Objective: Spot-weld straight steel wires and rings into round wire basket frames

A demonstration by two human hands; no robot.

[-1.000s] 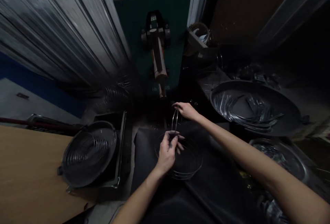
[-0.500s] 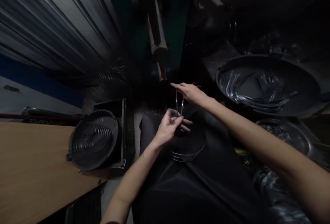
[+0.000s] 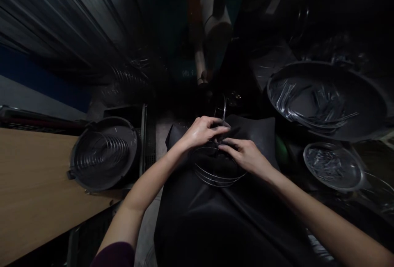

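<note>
Black cloth (image 3: 234,226), spread over the lap, its near part creased and its far edge just beyond the hands. On it, left of the far right corner, a wire frame (image 3: 215,181): thin round rings low down, open toward the chest, and a narrow upright loop (image 3: 225,109) rising past the far edge. Left hand (image 3: 201,131) above the rings, fingers drawn narrow and reaching toward the foot of the loop; right hand (image 3: 246,152) just beside, fingertips gathered close at the same spot, near the rings' right side. Too dark between the fingertips to tell the exact grip of either hand. Purple sleeve (image 3: 113,255) on the left arm.

To the left, over the right edge of a light-brown worktop (image 3: 37,176), a round black pan (image 3: 107,179) with coiled wire rings (image 3: 117,149) inside, next to a dark crate (image 3: 143,135). To the right, beyond the cloth's right edge, a wide dark pan (image 3: 366,99) with bent wire pieces (image 3: 286,103) along its left rim; nearer, a small metal dish (image 3: 353,174) of short pieces (image 3: 323,162). Beyond the far edge, a blurred metal cylinder (image 3: 217,17), pointing downward.
</note>
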